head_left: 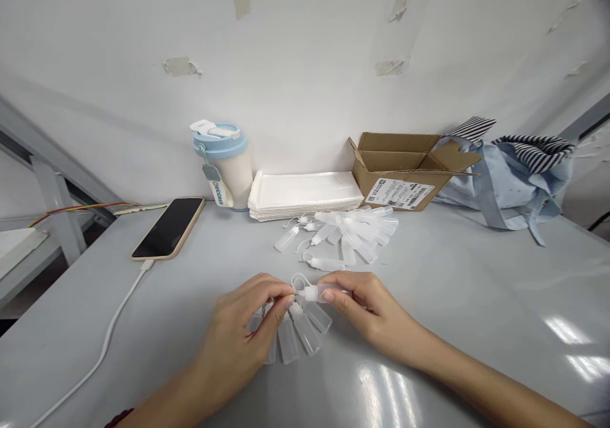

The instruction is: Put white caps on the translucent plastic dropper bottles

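My right hand (369, 304) grips a small translucent squeeze bottle (311, 294) by its body, the nozzle pointing left. At the nozzle end, the thumb and fingertips of my left hand (243, 326) are pinched together on the small tethered cap, which they mostly cover. A thin white strap (300, 278) loops up from the bottle's neck. Beneath the hands several similar bottles (305, 331) lie fanned on the table, partly hidden by my left hand. Farther back is a loose pile of more such bottles (352, 232).
Behind the pile lie stacked white padded envelopes (307, 193). An open cardboard box (400, 190) and a light blue cloth bag (509, 183) stand at the right. To the left are a lidded cup (233, 174), a phone (169, 228) and its white cable (107, 339).
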`<state>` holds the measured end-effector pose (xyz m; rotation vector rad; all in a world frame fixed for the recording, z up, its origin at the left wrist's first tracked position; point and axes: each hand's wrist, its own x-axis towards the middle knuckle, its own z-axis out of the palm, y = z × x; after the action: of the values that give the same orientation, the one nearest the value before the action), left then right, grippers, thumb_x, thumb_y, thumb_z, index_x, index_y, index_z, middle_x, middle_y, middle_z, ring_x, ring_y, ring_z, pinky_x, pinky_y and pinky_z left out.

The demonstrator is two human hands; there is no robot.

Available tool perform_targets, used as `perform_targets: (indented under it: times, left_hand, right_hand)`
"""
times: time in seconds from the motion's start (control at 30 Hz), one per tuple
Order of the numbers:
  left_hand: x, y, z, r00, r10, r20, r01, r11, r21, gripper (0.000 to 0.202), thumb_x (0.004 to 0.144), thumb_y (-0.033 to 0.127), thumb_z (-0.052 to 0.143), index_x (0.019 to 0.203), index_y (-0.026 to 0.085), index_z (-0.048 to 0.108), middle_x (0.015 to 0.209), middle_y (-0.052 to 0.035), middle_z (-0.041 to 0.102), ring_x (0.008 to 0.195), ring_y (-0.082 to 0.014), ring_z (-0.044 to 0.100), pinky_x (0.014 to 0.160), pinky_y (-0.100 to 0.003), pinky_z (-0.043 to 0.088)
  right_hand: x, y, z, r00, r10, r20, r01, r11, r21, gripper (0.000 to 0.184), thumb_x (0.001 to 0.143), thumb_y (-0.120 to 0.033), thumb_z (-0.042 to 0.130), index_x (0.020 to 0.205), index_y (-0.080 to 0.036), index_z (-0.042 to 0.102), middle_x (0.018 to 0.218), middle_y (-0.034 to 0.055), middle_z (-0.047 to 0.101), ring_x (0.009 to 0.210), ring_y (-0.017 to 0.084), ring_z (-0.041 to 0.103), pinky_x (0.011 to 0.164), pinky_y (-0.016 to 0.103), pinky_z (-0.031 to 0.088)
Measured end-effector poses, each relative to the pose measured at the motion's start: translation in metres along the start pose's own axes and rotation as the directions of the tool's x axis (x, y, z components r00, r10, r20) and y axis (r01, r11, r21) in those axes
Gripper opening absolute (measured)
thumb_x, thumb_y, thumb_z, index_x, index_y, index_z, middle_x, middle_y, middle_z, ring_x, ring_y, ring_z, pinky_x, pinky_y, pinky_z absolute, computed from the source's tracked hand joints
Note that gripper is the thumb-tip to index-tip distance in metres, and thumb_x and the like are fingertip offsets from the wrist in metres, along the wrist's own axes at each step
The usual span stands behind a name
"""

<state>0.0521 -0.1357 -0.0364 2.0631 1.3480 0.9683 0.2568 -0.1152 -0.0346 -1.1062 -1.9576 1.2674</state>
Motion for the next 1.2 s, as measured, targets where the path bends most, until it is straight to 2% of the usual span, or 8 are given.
perform_targets:
  times: [0.4, 0.73, 0.97, 1.2]
  left_hand:
    - [0.002, 0.004, 0.000, 0.998, 0.063, 0.014, -0.063, 0.998, 0.007, 0.015, 0.088, 0.017, 0.049, 0.080, 0.020, 0.061, 0.071, 0.0013, 0.063, 0.064, -0.0121, 0.057, 0.059, -0.021, 0.045]
    - [0.000, 0.003, 0.001, 1.000, 0.027, 0.012, -0.028, 1.000, 0.015, 0.014, 0.088, 0.018, 0.048, 0.080, 0.020, 0.060, 0.071, 0.0012, 0.062, 0.064, -0.0125, 0.057, 0.060, -0.022, 0.045]
    - [0.003, 0.006, -0.008, 0.997, 0.020, -0.068, -0.013, 0.995, 0.094, 0.003, 0.084, 0.022, 0.056, 0.085, 0.024, 0.059, 0.080, 0.0031, 0.064, 0.071, -0.0128, 0.058, 0.065, -0.021, 0.046]
    - [0.003, 0.004, -0.009, 0.999, 0.001, -0.048, 0.002, 0.997, 0.073, 0.005, 0.085, 0.024, 0.055, 0.086, 0.023, 0.060, 0.082, 0.0025, 0.065, 0.072, -0.0130, 0.059, 0.066, -0.022, 0.046]
  right_hand:
    - [0.000, 0.000, 0.003, 1.000, -0.012, -0.025, 0.012, 1.000, 0.000, 0.028, 0.093, -0.031, 0.043, 0.078, -0.015, 0.060, 0.063, -0.0030, 0.047, 0.056, 0.010, 0.039, 0.052, 0.023, 0.028]
    - [0.000, 0.001, 0.006, 0.999, -0.020, -0.036, 0.020, 1.000, -0.007, 0.029, 0.093, -0.034, 0.043, 0.080, -0.016, 0.061, 0.066, -0.0017, 0.051, 0.057, 0.010, 0.042, 0.052, 0.022, 0.031]
    - [-0.003, -0.003, 0.007, 0.995, -0.053, -0.088, 0.054, 0.999, 0.002, 0.029, 0.095, -0.035, 0.040, 0.089, -0.016, 0.061, 0.079, 0.0027, 0.060, 0.071, 0.015, 0.053, 0.063, 0.025, 0.039]
    - [-0.001, -0.002, 0.006, 0.995, -0.065, -0.081, 0.066, 0.998, 0.007, 0.028, 0.095, -0.035, 0.041, 0.089, -0.017, 0.061, 0.078, 0.0018, 0.060, 0.070, 0.014, 0.053, 0.063, 0.024, 0.039]
